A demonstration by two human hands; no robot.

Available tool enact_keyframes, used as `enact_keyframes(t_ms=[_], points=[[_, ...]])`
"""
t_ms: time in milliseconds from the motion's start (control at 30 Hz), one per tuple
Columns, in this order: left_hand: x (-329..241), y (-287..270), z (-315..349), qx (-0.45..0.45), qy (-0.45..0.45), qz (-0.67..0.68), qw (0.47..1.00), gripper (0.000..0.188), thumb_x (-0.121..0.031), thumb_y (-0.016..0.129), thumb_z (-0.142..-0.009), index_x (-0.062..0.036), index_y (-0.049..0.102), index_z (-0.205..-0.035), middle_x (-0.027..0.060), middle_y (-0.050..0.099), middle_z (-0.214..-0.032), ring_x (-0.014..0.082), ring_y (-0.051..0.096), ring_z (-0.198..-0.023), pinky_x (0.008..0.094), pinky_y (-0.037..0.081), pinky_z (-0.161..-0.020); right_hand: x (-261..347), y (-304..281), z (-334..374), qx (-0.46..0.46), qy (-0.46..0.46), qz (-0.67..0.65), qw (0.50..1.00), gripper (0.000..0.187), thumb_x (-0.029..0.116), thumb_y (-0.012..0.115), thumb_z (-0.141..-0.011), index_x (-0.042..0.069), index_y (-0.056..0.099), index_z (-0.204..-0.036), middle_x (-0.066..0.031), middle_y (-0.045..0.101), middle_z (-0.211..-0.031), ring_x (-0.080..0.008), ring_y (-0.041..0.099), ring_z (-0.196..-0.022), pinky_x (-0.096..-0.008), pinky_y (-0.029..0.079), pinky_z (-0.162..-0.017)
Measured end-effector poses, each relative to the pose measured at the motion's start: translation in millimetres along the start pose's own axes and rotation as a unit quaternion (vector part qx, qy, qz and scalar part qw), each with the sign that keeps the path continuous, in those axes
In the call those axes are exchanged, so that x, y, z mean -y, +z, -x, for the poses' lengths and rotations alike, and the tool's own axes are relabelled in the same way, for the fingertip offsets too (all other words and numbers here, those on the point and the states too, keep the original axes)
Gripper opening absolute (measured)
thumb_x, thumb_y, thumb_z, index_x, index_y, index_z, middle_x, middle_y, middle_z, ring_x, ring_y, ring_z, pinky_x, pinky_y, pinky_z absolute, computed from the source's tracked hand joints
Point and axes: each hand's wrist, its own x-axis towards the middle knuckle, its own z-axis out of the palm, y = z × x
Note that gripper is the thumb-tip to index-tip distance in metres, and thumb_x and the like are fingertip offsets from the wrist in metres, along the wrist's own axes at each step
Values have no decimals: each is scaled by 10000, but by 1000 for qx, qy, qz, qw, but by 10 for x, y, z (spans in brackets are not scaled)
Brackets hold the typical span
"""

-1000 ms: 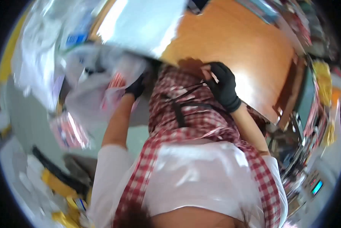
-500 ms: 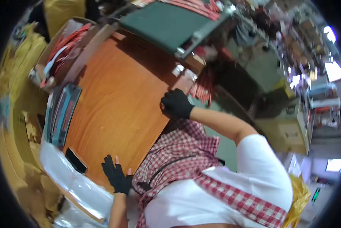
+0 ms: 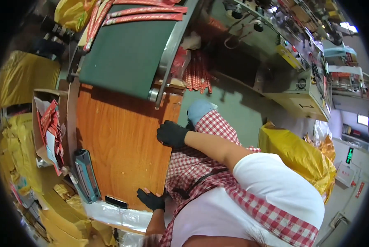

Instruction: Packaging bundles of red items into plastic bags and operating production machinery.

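Observation:
My right hand, in a black glove, rests on the right edge of the wooden tabletop. Its fingers are curled in; whatever they hold, if anything, is hidden. Lower down, my left hand lies at the table's near corner with its fingers stretched out. That glove leaves some fingertips bare, and nothing is in the hand. A dark phone lies to its left, on the near edge of the table.
A green conveyor belt carrying long red packets meets the table's far end. On the left stand an open carton of red packets and a grey-blue device. More red packets hang beside the belt. Yellow sacks stand right.
My view has swung round, bringing more of the conveyor belt and its red packets into sight. Both hands stay at the table's edge, the right one still curled, the left one still flat.

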Motion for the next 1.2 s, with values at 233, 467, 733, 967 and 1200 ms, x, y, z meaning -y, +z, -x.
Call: enact_keyframes(t_ms=[233,467,733,967,1200], points=[[-1027,-401,-840,344,-376,-6,860,727,-397,567,-809,-18,315,-1377,250,359,-1393,397,417,-1237,445,387,-989,50,-450,556,3,254,-264,931,262,293,549,-812,53,602,-902,-160,615,-907,-343,590,-893,-449,453,-785],[-2825,-2429,-2397,226,-21,286,931,342,-295,529,-865,-30,550,-1080,237,593,-1058,382,586,-964,423,464,-815,-568,-1908,2846,33,329,-204,921,329,303,592,-743,25,625,-914,-221,626,-948,-386,591,-904,-458,462,-792],[-3221,-4028,-2748,129,68,422,895,438,-257,615,-848,-42,510,-1215,158,597,-1140,252,594,-1044,330,459,-869,-1545,-2585,4902,-138,723,-204,646,318,244,540,-779,44,634,-1008,-224,620,-1039,-363,604,-941,-455,483,-788],[-2384,-3751,-2898,157,-20,271,949,476,-264,629,-822,-18,497,-1208,201,551,-1137,313,600,-957,375,473,-832,-1453,-2852,3890,46,658,-374,652,445,352,571,-800,20,600,-1096,-226,636,-986,-360,606,-911,-428,472,-806],[-2191,-3644,-4937,178,-49,215,959,650,-308,636,-788,-14,378,-1307,258,451,-1270,392,448,-1185,435,382,-980,-2038,-3771,1654,-53,464,-114,877,290,266,560,-812,35,590,-985,-221,598,-955,-392,569,-917,-474,449,-785]])
